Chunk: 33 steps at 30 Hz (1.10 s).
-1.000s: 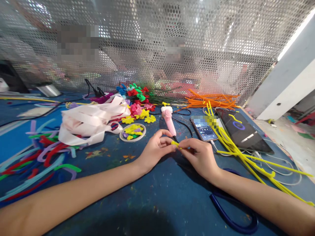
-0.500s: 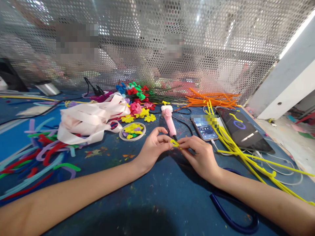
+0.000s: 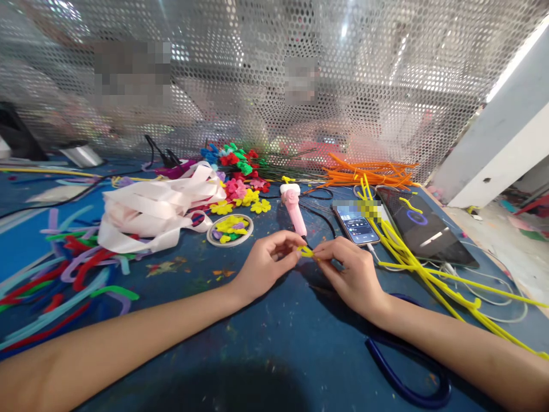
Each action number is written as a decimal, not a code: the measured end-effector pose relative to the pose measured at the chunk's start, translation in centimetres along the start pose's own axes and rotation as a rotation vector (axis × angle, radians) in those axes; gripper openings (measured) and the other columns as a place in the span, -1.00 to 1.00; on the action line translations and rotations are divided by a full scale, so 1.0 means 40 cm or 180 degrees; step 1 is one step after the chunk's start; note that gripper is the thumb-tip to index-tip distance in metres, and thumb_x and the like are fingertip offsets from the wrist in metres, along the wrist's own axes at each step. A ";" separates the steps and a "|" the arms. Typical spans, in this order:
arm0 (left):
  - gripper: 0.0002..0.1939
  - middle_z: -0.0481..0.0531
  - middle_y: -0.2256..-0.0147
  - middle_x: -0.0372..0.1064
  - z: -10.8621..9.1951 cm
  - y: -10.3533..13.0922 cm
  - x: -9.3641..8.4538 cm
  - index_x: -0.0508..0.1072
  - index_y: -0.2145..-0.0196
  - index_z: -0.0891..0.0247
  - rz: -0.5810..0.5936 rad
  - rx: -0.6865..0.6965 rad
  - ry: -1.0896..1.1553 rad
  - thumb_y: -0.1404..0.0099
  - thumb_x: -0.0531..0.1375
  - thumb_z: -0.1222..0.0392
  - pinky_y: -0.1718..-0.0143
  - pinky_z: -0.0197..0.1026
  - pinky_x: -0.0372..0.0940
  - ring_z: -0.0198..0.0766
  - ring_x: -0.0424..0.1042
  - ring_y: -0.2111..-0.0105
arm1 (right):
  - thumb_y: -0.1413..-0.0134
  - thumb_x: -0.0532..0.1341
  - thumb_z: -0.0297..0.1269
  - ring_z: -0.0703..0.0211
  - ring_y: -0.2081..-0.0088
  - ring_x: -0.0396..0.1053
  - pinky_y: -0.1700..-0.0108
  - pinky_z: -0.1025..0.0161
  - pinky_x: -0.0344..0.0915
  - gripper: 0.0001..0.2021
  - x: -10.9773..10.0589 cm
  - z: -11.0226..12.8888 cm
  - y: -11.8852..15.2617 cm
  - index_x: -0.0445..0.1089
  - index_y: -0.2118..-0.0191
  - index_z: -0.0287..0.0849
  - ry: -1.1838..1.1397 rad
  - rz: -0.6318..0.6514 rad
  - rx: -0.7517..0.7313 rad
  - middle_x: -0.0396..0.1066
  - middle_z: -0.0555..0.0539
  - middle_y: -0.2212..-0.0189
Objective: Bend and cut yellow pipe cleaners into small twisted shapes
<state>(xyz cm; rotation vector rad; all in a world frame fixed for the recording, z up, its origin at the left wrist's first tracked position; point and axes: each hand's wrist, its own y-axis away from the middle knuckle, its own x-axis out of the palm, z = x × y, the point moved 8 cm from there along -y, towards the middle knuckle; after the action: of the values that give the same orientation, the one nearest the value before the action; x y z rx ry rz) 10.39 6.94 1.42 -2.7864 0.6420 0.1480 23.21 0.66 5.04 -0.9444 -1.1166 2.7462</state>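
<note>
A small looped yellow fuzzy stem [image 3: 305, 251] is pinched between both hands above the blue table [image 3: 266, 349]. My left hand [image 3: 271, 258] grips its left side with curled fingers and thumb. On its right side, my right hand [image 3: 348, 266] closes thumb and fingertips. Just beyond the fingertips lies a pink handheld tool [image 3: 294, 212] with a white head and black cord. A round dish [image 3: 230, 242] of yellow, purple and green pieces is beyond my left hand, with yellow flowers [image 3: 222, 207] behind it.
A phone [image 3: 358, 224], yellow stems [image 3: 412, 263] and a dark tablet [image 3: 446, 239] lie right. Pale ribbon [image 3: 141, 214] and colourful stems [image 3: 86, 297] lie left. Orange stems [image 3: 369, 173] and flowers with long stems [image 3: 244, 163] rest before a perforated metal screen [image 3: 257, 74].
The fingers of my left hand have shifted and curled closer around the yellow piece, whose loop looks slightly turned. My right hand has hardly moved.
</note>
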 end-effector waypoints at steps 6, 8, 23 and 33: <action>-0.77 0.01 0.29 0.48 -0.023 0.010 -0.005 0.52 0.21 0.18 -0.0044 0.0293 -0.1142 -0.17 0.23 0.10 0.25 -0.23 0.28 -0.24 0.42 0.31 | -0.11 0.13 -0.50 0.22 0.29 0.37 0.22 0.25 0.32 -0.89 -0.004 0.009 0.002 0.34 0.36 -0.16 -0.0042 -0.0044 -0.0125 0.45 -0.06 0.35; -0.79 0.02 0.28 0.50 -0.025 0.010 -0.008 0.54 0.24 0.18 -0.0081 0.0320 -0.1135 -0.17 0.22 0.10 0.22 -0.22 0.29 -0.22 0.44 0.29 | -0.12 0.12 -0.49 0.23 0.29 0.37 0.22 0.26 0.33 -0.89 -0.005 0.014 0.003 0.34 0.35 -0.16 -0.0041 -0.0063 -0.0194 0.45 -0.06 0.35; -0.86 0.00 0.32 0.54 -0.070 0.023 -0.009 0.59 0.31 0.11 -0.0178 0.0725 -0.1039 -0.14 0.25 0.20 0.21 -0.22 0.31 -0.19 0.48 0.31 | -0.03 0.12 -0.55 0.21 0.32 0.36 0.25 0.24 0.31 -0.85 -0.003 0.019 0.005 0.33 0.38 -0.15 -0.0118 0.0025 -0.0214 0.41 -0.05 0.40; -0.89 0.00 0.39 0.55 -0.030 0.018 -0.022 0.59 0.38 0.16 -0.0333 0.0290 -0.0527 -0.08 0.30 0.17 0.29 -0.22 0.37 -0.21 0.49 0.40 | 0.03 0.14 -0.57 0.23 0.35 0.37 0.29 0.28 0.31 -0.85 -0.003 0.000 0.002 0.33 0.42 -0.15 -0.0191 -0.0053 0.0074 0.43 -0.02 0.42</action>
<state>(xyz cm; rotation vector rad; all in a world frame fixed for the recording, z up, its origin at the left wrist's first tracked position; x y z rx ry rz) 9.34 6.33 2.54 -2.6773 0.4501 0.3158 23.32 0.56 5.06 -0.8518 -1.0933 2.7852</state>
